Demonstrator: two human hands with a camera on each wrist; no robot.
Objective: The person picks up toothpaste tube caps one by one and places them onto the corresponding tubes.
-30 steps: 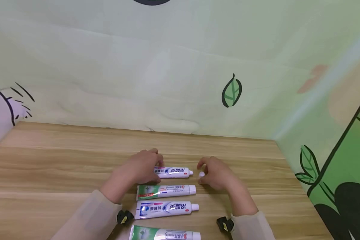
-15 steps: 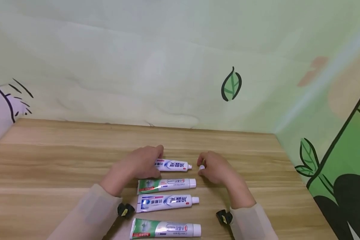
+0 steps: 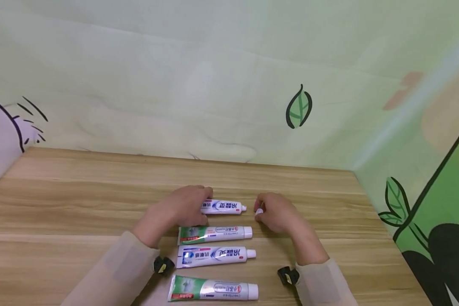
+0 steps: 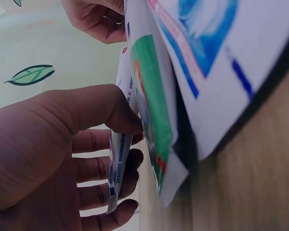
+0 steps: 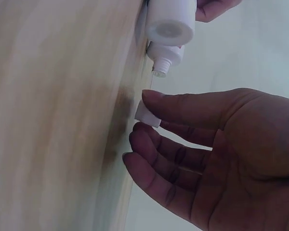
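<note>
My left hand [image 3: 181, 207] grips the far toothpaste tube [image 3: 226, 207], white and blue, by its tail end. In the left wrist view the thumb and fingers lie on either side of that tube. Its bare threaded nozzle [image 5: 162, 66] shows in the right wrist view and points to the right. A small white cap [image 5: 147, 114] is pinched between the thumb and fingertips of my right hand [image 3: 278, 212]. The cap is apart from the nozzle, a short gap to its right. Nearer to me lies a green and white toothpaste tube [image 3: 216, 235] with its cap on.
Two more capped toothpaste tubes lie closer on the wooden table [image 3: 80, 191]: a white and blue tube [image 3: 216, 256] and a green and white tube [image 3: 214, 290]. A printed wall covering [image 3: 157, 85] stands at the table's back edge. Black wrist devices [image 3: 163, 265] sit at both sleeves.
My right fingertips have closed more around the cap. The left hand keeps hold of the far tube. The head view has tilted down slightly, so more of the nearest tube shows.
</note>
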